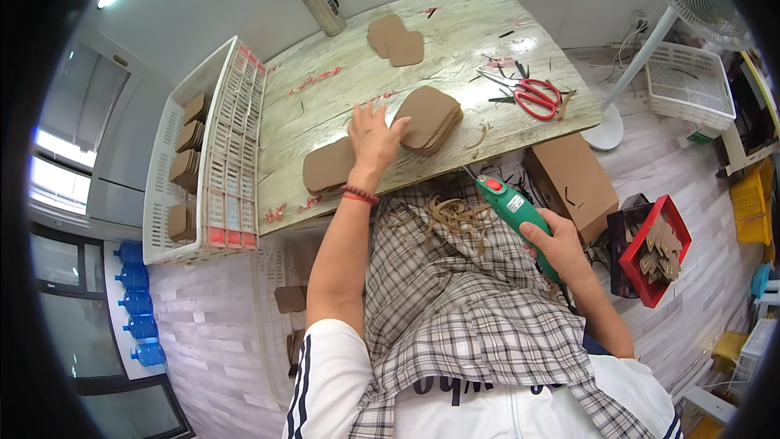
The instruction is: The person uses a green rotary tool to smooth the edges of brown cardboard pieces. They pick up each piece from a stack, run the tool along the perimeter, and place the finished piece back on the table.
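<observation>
Cardboard stack (428,118) at table (455,28) edge under left hand (374,140) fingers (400,126).

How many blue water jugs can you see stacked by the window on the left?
5 blue water jugs, in a column along the left wall. More may be hidden beyond the picture's dark rim.
</observation>
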A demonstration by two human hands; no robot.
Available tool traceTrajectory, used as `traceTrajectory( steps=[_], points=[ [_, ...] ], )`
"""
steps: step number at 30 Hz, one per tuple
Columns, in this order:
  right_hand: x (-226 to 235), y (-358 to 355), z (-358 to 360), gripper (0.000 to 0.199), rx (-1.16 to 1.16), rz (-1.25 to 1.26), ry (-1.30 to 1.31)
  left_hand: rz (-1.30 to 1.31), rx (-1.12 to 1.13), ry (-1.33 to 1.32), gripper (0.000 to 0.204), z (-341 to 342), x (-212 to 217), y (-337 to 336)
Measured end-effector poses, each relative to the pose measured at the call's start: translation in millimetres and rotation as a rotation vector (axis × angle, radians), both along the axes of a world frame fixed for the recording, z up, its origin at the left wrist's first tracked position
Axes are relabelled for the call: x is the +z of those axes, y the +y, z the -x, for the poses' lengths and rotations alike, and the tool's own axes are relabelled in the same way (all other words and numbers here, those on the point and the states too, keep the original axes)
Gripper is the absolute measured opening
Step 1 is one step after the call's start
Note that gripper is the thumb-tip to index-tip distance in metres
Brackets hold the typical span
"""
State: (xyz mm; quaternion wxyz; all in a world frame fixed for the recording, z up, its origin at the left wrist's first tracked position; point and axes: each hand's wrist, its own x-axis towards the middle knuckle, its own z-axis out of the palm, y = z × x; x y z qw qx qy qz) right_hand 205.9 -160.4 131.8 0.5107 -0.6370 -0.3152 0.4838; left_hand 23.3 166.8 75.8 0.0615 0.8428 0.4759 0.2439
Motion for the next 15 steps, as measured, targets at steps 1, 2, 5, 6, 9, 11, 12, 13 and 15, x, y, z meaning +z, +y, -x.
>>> traceTrajectory(
  steps=[1,2,5,6,9,11,12,13,15],
  points=[
    [-1.5,-1.8,-0.5,0.032,-0.002,0.001,0.003,0.125,0.014,0.033,0.058,-8.8,-0.6,-1.3],
    [-2.5,-3.6,-1.1,0.032,-0.004,0.002,0.006,0.123,0.012,0.004,0.057,-11.6,-1.7,-1.7],
    [-0.2,-6.4,-0.1,0.029,-0.019,0.023,-0.011,0.08,-0.009,-0.08,0.055,-15.0,-7.8,-7.8],
    [1.0,-5.6,-0.8,0.029,-0.02,0.034,-0.025,0.035,-0.019,-0.117,0.055,-16.1,-7.0,-11.2],
    [-1.9,-4.7,-2.8,0.028,-0.018,0.034,-0.021,-0.054,-0.044,-0.284,0.043,-22.9,-1.9,-19.1],
    [0.8,-1.8,-1.6,0.029,-0.016,0.029,-0.014,-0.058,-0.077,-0.376,0.038,-23.6,5.4,-22.7],
    [0.8,-1.5,-1.9,0.03,-0.015,0.025,-0.018,-0.069,-0.112,-0.448,0.038,-25.1,10.6,-25.3],
    [0.2,-1.2,-2.0,0.03,-0.013,0.02,-0.021,-0.064,-0.13,-0.43,0.032,-22.1,16.7,-27.6],
    [0.3,-0.2,-2.0,0.031,-0.014,0.009,-0.018,0.618,-0.159,-0.819,0.024,-17.4,27.2,-34.2]
  ],
)
